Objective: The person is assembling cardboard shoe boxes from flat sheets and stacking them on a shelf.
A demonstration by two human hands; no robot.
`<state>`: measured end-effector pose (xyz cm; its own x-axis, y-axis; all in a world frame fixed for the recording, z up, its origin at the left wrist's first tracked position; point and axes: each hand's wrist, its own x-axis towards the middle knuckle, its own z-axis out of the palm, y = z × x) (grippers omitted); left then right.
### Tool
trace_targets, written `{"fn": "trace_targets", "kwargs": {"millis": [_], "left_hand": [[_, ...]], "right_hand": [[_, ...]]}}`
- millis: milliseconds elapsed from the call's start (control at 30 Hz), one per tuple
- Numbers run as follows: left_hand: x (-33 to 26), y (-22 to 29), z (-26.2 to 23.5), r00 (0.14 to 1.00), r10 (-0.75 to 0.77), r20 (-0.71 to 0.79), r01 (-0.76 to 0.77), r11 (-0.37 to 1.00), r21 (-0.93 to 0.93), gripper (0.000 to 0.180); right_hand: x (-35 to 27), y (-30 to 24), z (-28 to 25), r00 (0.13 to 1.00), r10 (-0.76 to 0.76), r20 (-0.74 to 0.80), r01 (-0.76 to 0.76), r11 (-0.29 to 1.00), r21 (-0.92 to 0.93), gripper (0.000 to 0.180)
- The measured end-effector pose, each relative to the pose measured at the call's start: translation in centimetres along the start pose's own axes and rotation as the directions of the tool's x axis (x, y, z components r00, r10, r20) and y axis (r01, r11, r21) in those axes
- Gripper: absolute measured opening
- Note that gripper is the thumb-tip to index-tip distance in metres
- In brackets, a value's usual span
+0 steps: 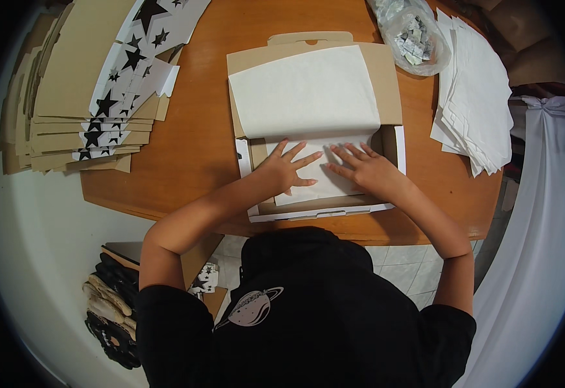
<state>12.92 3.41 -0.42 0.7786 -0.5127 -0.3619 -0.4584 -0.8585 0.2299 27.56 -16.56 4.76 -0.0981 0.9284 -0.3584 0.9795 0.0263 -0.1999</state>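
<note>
An open cardboard box (399,149), white outside and brown inside, lies at the front of the wooden table with its lid folded back to the far side. A sheet of white paper (302,90) lines it, running from the box floor up over the lid. My left hand (287,169) rests on the paper inside the box, fingers spread. Beside it my right hand (365,169) also presses on the paper, its fingers stretched out toward the left. Neither hand grips anything. Both palms face down, and a small gap separates the fingertips.
Flat cardboard boxes (63,77), some showing black stars on white, are stacked at the left of the table (192,129). White paper sheets (473,97) lie at the right, beside a clear plastic bag (415,42) of small silvery pieces. A white curtain (541,194) hangs at far right.
</note>
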Motion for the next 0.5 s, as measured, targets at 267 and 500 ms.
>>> {"fn": "trace_targets", "kwargs": {"millis": [267, 500], "left_hand": [[0.3, 1.1, -1.6, 0.954, -0.243, 0.177, 0.231, 0.969, 0.083, 0.101], [0.2, 0.9, -2.0, 0.900, -0.301, 0.316, 0.262, 0.952, 0.160, 0.093]], "right_hand": [[0.6, -0.4, 2.1, 0.929, 0.256, 0.266, -0.274, 0.961, 0.029, 0.087], [0.5, -0.5, 3.1, 0.930, 0.297, 0.217, -0.291, 0.955, -0.062, 0.066]]}}
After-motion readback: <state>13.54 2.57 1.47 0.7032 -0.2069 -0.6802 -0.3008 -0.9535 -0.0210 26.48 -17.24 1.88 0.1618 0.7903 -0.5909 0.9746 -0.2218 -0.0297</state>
